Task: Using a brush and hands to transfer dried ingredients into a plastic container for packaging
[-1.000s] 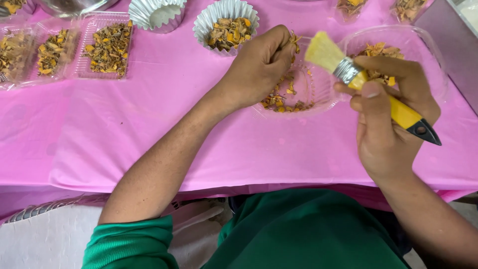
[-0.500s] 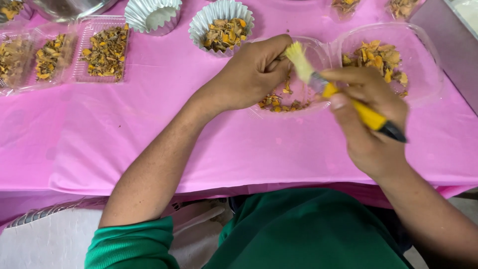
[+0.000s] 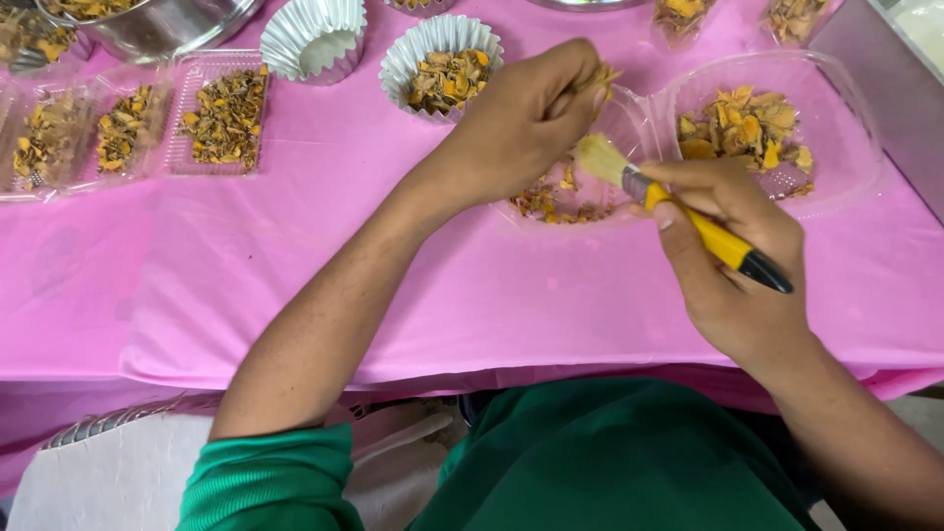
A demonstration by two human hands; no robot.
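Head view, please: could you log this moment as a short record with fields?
left hand: pinches an orange-yellow dried piece over a clear plastic tray
right hand: grips a yellow-handled brush, bristles near the piece
right tray: holds more dried pieces
fluted cups: one filled, one empty
surface: pink tablecloth

One yellow-handled brush (image 3: 688,221). Two hands: the left hand (image 3: 521,123) and the right hand (image 3: 733,265). Two fluted paper cups: one empty (image 3: 313,37), one holding dried yellow-orange pieces (image 3: 440,54). Two round clear plastic tubs, near (image 3: 629,113) and far (image 3: 836,147). One metal bowl (image 3: 157,29). One pink-covered bench (image 3: 295,265). The clear flat trays (image 3: 187,108) at left run past the frame edge, at least two.
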